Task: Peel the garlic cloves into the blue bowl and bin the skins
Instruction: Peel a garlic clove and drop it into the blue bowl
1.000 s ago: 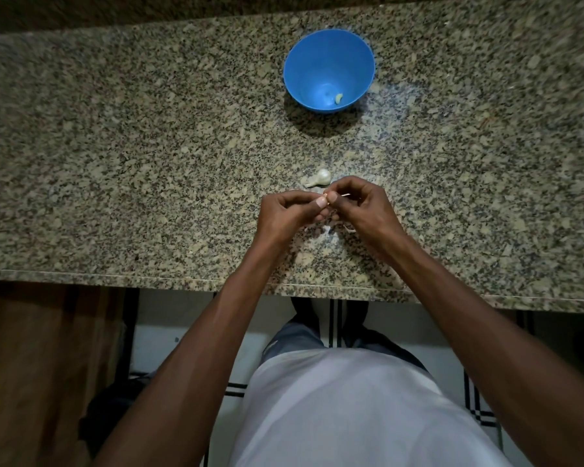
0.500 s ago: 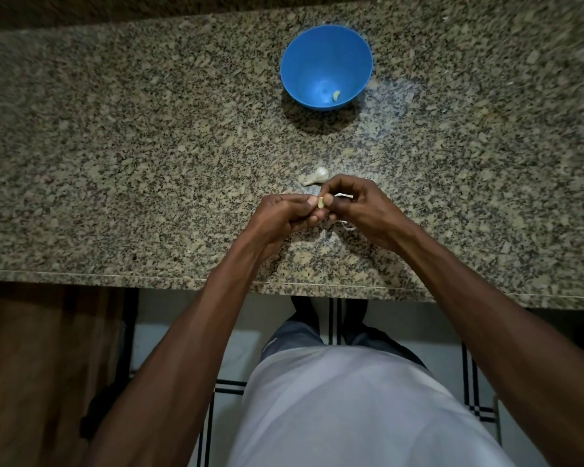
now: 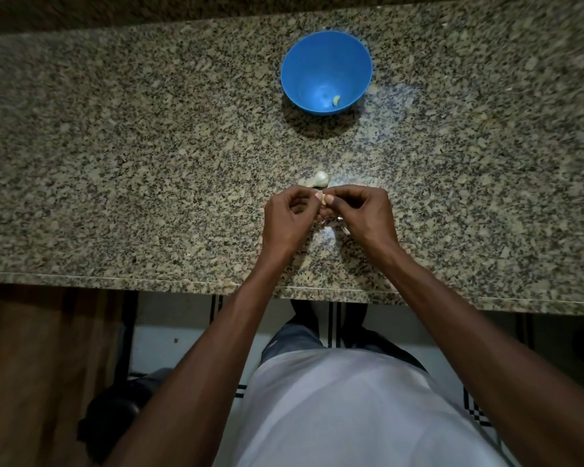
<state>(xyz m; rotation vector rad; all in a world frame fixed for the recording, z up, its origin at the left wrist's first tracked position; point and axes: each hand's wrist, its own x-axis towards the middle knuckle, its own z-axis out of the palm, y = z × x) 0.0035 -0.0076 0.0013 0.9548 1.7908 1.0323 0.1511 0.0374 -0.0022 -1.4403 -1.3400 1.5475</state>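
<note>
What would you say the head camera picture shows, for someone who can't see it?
Both hands, left and right, pinch a garlic clove over a granite counter. Beyond them lies more garlic; a blue bowl holds one peeled clove.

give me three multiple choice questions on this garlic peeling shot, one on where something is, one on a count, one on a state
1. Where is the unpeeled garlic piece on the counter?
A. inside the bowl
B. just beyond the hands, on the bowl's side of them
C. at the counter's left end

2. How many peeled cloves lie in the blue bowl?
A. none
B. one
C. five

3. What are the two hands doing?
A. both pinch one clove between them
B. both rest flat on the counter
C. one lifts the bowl

Answers:
1 B, the pale piece sits on the granite right past the fingertips.
2 B, a single peeled clove lies near the bowl's bottom.
3 A, the left hand and right hand meet with fingers curled on the clove being peeled.
</note>
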